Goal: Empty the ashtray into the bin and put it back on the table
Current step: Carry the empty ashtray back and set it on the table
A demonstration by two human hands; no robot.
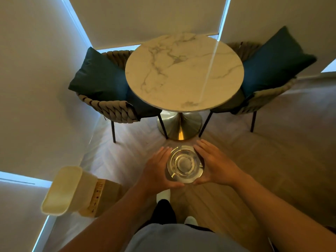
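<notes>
- table (183, 70) top looks like white marble, grey veins, smooth with a bit of sheen
- its base (180, 127) is shiny brass-ish metal
- ashtray (184, 165): clear glossy glass
- chairs (112, 108): chunky woven cord
- bin (67, 190): matt cream plastic

No word, brand or number can be read anywhere. The wooden block (101, 197) beside the bin (63, 190), at about eight o'clock from the ashtray (184, 164), carries small dark marks too blurred to make out.

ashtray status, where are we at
Both hands, left and right, cupped on the ashtray, carried above the floor. Table ahead, bin to the left. Nothing in the way.
</notes>
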